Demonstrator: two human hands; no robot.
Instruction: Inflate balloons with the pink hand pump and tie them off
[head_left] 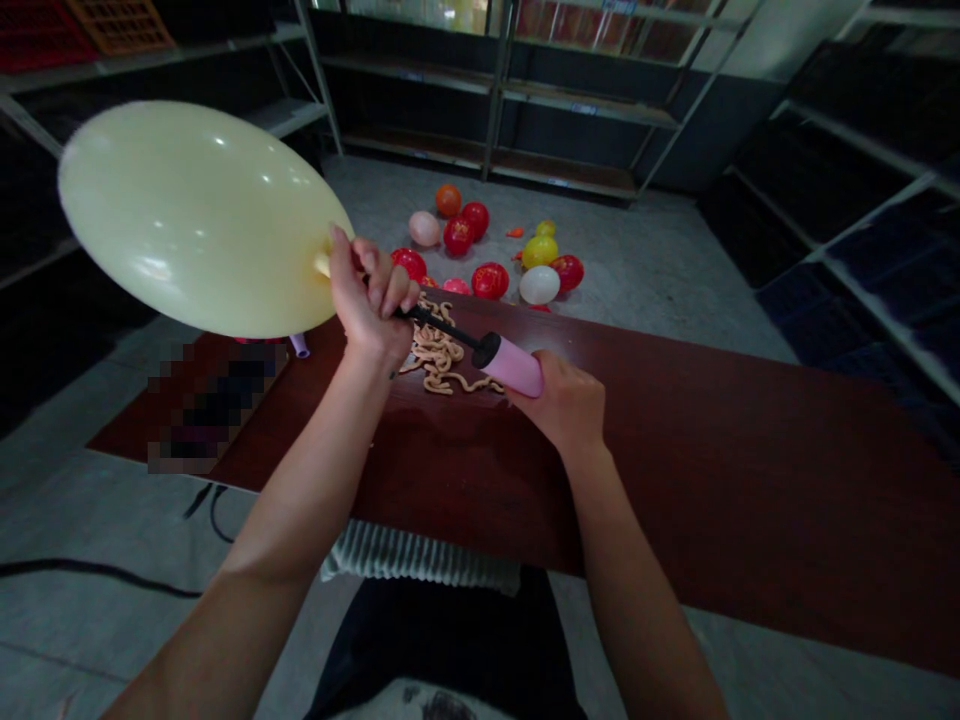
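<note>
A large pale yellow balloon (pixel 202 220), well filled with air, is up at the left. Its neck is pinched in my left hand (pixel 375 305), whose fingers also wrap round the black rod end of a hand pump. The pump's pink barrel (pixel 514 366) is gripped by my right hand (pixel 562 400), with a length of black rod showing between the two hands. The pump's tip is hidden by my left fingers. Below the rod, a heap of thin beige uninflated balloons (pixel 435 355) lies on the dark red-brown table (pixel 712 450).
On the floor beyond the table lie several small balloons, among them a red balloon (pixel 490 281), a white balloon (pixel 539 285) and an orange balloon (pixel 448 201). Metal shelves (pixel 495 90) line the back and sides. A black cable (pixel 97 572) runs along the floor at left.
</note>
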